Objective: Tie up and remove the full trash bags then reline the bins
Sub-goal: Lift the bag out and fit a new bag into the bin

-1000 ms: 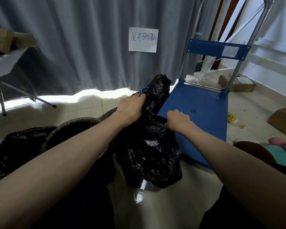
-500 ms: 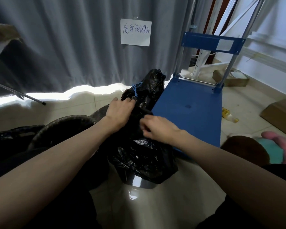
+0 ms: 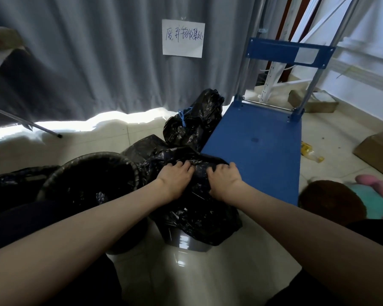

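Both hands on black bag (image 3: pixel 192 208) over grey bin (image 3: pixel 187 241).
Left hand (image 3: pixel 175 181) and right hand (image 3: pixel 223 181), fingers curled, gripping plastic; beside blue cart (image 3: pixel 257 149).

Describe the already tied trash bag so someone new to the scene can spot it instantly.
Find the blue platform cart standing before the grey curtain. Against the cart's left edge, behind both hands, sits a tied black trash bag. Unlike the loose black bag the hands are gathering and the lined bin on the left, its neck is cinched with a blue drawstring.

2 hands (image 3: pixel 175 180) (image 3: pixel 224 181); 3 black bags (image 3: pixel 195 208) (image 3: pixel 195 122) (image 3: pixel 11 184); 1 bin (image 3: pixel 89 173); 1 blue cart (image 3: pixel 259 146); 1 paper sign (image 3: pixel 182 38)
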{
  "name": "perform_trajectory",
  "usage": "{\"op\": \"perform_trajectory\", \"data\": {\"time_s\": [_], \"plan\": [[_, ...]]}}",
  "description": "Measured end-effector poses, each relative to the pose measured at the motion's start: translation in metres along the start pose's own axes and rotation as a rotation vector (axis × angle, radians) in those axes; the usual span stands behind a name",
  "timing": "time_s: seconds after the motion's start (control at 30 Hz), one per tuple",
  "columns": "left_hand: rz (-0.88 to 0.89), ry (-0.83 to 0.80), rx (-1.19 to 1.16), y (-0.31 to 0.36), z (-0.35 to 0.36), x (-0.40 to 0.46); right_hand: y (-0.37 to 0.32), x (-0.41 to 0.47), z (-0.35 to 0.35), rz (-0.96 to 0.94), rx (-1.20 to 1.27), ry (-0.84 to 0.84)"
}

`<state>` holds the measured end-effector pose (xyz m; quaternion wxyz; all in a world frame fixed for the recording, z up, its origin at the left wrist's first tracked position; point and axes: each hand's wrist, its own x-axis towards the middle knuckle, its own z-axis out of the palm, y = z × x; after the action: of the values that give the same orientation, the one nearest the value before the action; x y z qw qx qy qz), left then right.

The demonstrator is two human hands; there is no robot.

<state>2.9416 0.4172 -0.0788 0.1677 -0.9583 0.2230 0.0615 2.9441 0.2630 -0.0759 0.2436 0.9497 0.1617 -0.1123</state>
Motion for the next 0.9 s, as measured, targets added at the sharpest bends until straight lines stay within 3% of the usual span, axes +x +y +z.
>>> {"op": "perform_trajectory", "data": {"time_s": [0.13, 0.4, 0.5, 0.6, 0.7, 0.83, 0.9], "plan": [[-0.091, -0.149, 0.110, -0.002, 0.012, 0.001, -0.004, 0.001, -0.001, 0.035, -0.013, -0.040], [-0.211, -0.150, 0.158, -0.014, 0.011, 0.007, 0.005, 0.005, -0.007, 0.079, -0.092, -0.175], [-0.179, -0.130, 0.167, -0.006, 0.007, 0.010, -0.001, 0.005, -0.011, 0.010, -0.153, 0.044], [-0.149, -0.029, 0.168, -0.001, 0.001, 0.014, -0.011, 0.012, -0.008, -0.235, 0.141, 0.235], [-0.093, -0.007, 0.159, 0.000, -0.001, 0.015, -0.020, 0.014, -0.002, -0.371, 0.265, 0.041], [-0.102, -0.160, 0.137, -0.004, 0.006, 0.011, -0.026, 0.012, 0.005, -0.407, 0.083, -0.467], [-0.109, -0.203, 0.145, -0.006, 0.008, 0.008, -0.026, 0.008, -0.003, -0.389, -0.016, -0.595]]}}
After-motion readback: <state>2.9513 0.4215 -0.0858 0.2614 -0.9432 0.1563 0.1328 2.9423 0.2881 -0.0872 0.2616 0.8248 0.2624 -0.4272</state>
